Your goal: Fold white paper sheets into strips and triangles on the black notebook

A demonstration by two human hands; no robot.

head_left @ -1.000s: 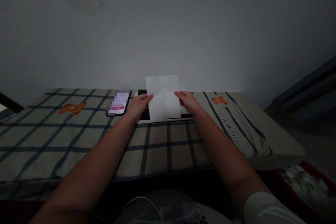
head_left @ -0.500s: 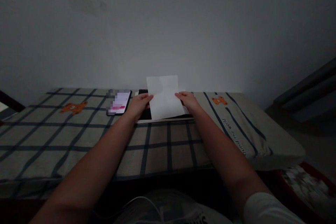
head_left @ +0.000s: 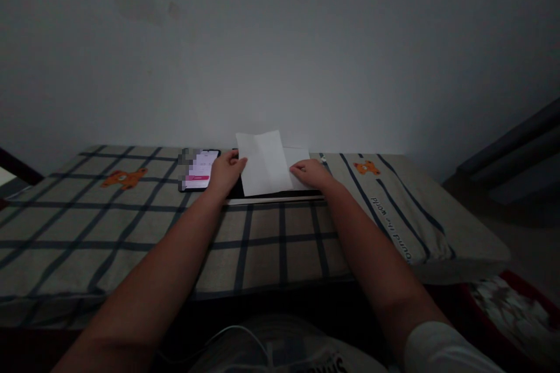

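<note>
The paper (head_left: 263, 163) is a single white sheet with a visible fold crease running up its middle. It stands tilted over a dark board (head_left: 275, 193) that lies flat on the checked cloth (head_left: 131, 227) at the far edge, close to the wall (head_left: 280, 41).

The left hand (head_left: 224, 173) takes the sheet's edge at 9 o'clock, thumb on the near face and the fingers hidden behind, so it seems to pinch the margin. The right hand (head_left: 308, 173) sits at the sheet's 4 o'clock corner with fingers curled together and low on the board; I cannot tell whether it pinches the paper or only presses it down.

A second pale sheet (head_left: 298, 157) shows at 3 o'clock of the first, partly behind it. A lit phone (head_left: 199, 170) lies flat at 9 o'clock of the left hand, just beside it but not touching.

By my judgement the paper is very light and limp, with little stiffness apart from what the crease lends it. It would flop if held by one corner and will crumple or tear under a hard squeeze. A light pinch at two opposite edges, as here, keeps it taut. The surface looks smooth, so pads should press flat instead of sliding.
</note>
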